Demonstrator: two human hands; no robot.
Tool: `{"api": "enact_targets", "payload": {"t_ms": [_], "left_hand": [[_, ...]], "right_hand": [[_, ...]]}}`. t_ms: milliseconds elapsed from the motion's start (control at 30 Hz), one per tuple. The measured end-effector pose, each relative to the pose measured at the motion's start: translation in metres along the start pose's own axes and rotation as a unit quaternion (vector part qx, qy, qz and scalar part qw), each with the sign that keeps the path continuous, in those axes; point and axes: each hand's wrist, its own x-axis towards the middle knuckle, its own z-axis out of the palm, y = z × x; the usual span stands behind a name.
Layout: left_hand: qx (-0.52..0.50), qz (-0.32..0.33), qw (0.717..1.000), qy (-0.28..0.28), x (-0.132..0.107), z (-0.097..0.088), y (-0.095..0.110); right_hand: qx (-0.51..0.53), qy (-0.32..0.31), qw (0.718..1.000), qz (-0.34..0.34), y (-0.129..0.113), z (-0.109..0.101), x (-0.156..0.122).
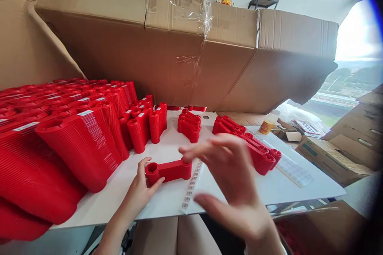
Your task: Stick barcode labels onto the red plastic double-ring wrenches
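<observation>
The hands are apart — the left hand [139,187] clamps a red plastic piece [169,170] on the white bench [311,193], the right hand [231,183] open just beside a strip of barcode labels [191,185].

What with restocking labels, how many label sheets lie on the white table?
2: a narrow strip beside the red piece held by the left hand, and a wider sheet near the table's right edge, beside red stacks. More may be hidden beneath stacks.

Nothing can be read: the barcode label strip [191,185] between the left hand [139,193] and right hand [229,179] is too small.
</observation>
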Motion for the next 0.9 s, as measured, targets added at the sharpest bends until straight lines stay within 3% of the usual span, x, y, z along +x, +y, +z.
{"api": "enact_targets", "payload": {"t_ms": [67,167,300,667,800,900], "left_hand": [[-0.030,-0.013,0.999,-0.015,0.000,-0.001,0.002],[-0.062,-0.023,0.997,-0.029,0.000,-0.003,0.006],[-0.079,-0.033,0.996,-0.024,0.002,-0.004,0.005],[-0.049,-0.047,0.997,0.043,0.006,-0.005,-0.010],[-0.034,-0.032,0.997,0.060,0.008,-0.004,-0.017],[-0.018,-0.011,0.999,0.035,0.006,-0.013,-0.031]], "right_hand": [[-0.124,-0.071,0.989,0.046,0.036,0.007,0.020],[-0.320,-0.231,0.905,0.159,0.086,0.017,0.041],[-0.344,-0.293,0.875,0.176,0.121,0.029,0.054],[-0.353,-0.316,0.864,0.169,0.140,0.040,0.078],[-0.370,-0.295,0.865,0.170,0.128,0.038,0.082],[-0.378,-0.276,0.866,0.176,0.113,0.035,0.072]]}}
